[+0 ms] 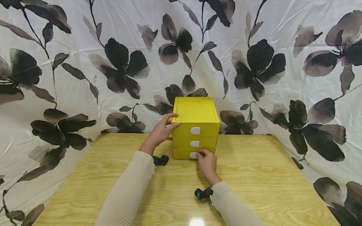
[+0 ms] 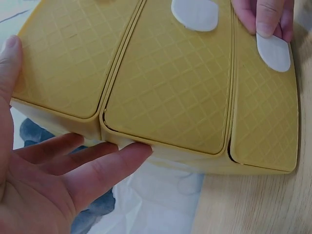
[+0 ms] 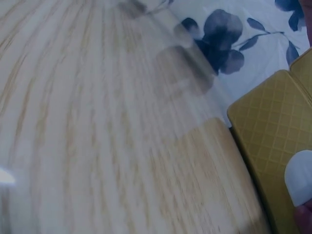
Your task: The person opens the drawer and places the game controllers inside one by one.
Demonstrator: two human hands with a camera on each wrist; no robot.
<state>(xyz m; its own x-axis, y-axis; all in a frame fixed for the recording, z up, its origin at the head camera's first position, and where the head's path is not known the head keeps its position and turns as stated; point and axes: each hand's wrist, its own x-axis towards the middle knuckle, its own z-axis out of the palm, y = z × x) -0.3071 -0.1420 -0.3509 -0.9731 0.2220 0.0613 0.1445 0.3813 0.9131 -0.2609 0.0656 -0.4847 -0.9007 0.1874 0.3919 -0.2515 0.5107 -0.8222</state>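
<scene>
A yellow three-drawer box with white tabs on its drawer fronts stands on the table. My left hand rests at its upper left edge. In the left wrist view, the fingers of that hand lie fairly straight along the side, with the thumb near the top drawer's front edge. My right hand pinches the white tab of the bottom drawer. Little of the right hand shows in the right wrist view, just fingertips beside the tab. All three drawers look closed or nearly so.
The wooden table reaches back to a white cloth with dark flowers, hanging behind and on both sides. The box stands near the table's back edge. Black straps with devices are on both wrists.
</scene>
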